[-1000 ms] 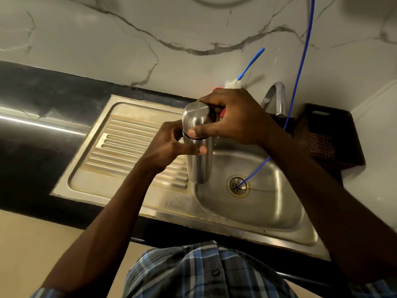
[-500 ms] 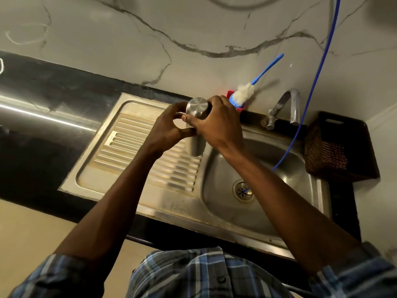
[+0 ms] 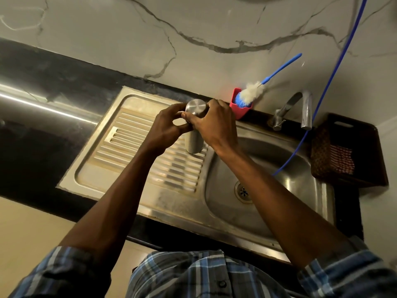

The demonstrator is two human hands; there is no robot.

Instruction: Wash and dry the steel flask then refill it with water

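Both arms reach out over the sink, elbows bent a little, hands meeting at the top of the steel flask point(image 3: 194, 134). The left hand point(image 3: 166, 127) curls round the flask's upper part from the left side, thumb and fingers bent in a ring. The right hand point(image 3: 214, 123) wraps its fingers over the cap point(image 3: 195, 106) from the right — the thumb tip presses on the cap's side. Both hands are gripping, not loose.

The flask stands straight up. It is shiny grey metal, round like a tube, with a flat round cap on top. Its bottom sits at the right end of the ridged draining board point(image 3: 150, 160), just beside the sink bowl point(image 3: 268, 181).

The bowl lies to the right, with its drain point(image 3: 242, 192) in the middle. A blue tube point(image 3: 318, 108) hangs down from above into the bowl. Behind the bowl stands the tap point(image 3: 300, 110). A red cup point(image 3: 240, 108) near the wall holds a bottle brush point(image 3: 251, 93) with a blue handle — it is just behind the right hand. A dark basket point(image 3: 348, 151) sits at the far right. The left part of the draining board is flat and bare, and the black counter point(image 3: 43, 130) runs off to the left.
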